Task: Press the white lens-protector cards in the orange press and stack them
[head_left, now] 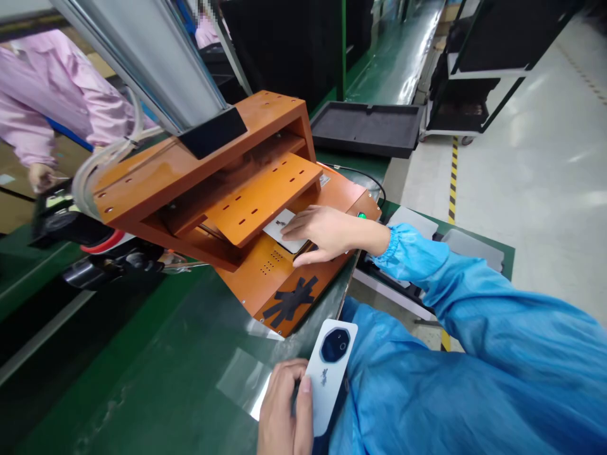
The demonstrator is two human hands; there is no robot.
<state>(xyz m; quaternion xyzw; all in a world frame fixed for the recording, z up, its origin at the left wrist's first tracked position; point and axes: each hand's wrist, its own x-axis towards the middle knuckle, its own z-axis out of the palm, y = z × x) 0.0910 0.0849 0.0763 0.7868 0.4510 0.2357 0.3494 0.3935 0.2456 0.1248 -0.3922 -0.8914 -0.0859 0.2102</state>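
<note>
My left hand (284, 404) grips a white phone (327, 385) by its edge, low in the view, with a dark octagonal camera area facing up. Whether it is a whole phone or only a back cover, I cannot tell. My right hand (327, 232) reaches onto the base of an orange press (265, 183). Its fingers lie stretched over a second white phone panel (279, 222), and the thumb is spread apart from them. That panel lies flat at the front of the press, partly under the raised orange plate (270, 196) and partly hidden by my fingers.
Black tape strips (291, 302) cross the press base, and a green button (361, 215) shows near its right side. A clear film (244, 379) lies on the green table (142, 379). A black tray (367, 126) sits behind; grey panels (474, 248) lie at right. A person in pink (66, 95) stands left.
</note>
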